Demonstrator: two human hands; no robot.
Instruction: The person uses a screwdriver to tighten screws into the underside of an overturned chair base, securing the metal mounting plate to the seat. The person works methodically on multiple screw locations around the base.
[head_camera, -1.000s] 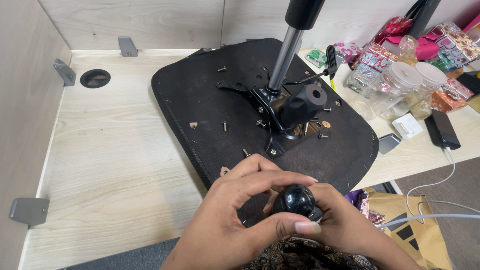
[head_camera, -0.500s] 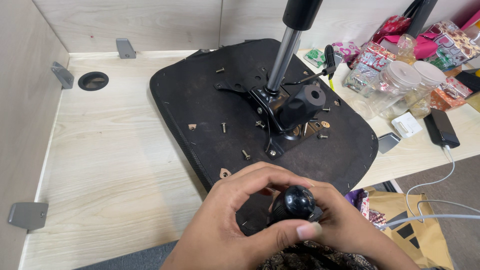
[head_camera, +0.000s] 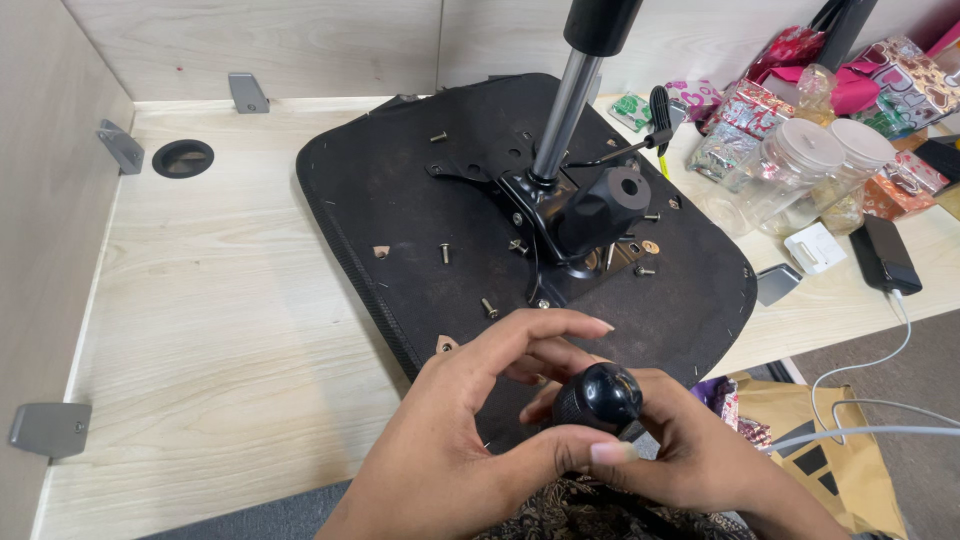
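Black and glossy, the round knob (head_camera: 598, 396) sits low in front of you, pinched between both hands: your left hand (head_camera: 470, 440) wraps its near side, your right hand (head_camera: 690, 450) cradles underneath, chair mechanism (head_camera: 575, 215) straight ahead.

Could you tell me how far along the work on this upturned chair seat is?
Done: the black mechanism sits on the seat, gas cylinder standing in it. In hand: both hands, left and right, hold a black knob. Left: loose screws lie scattered on the seat.
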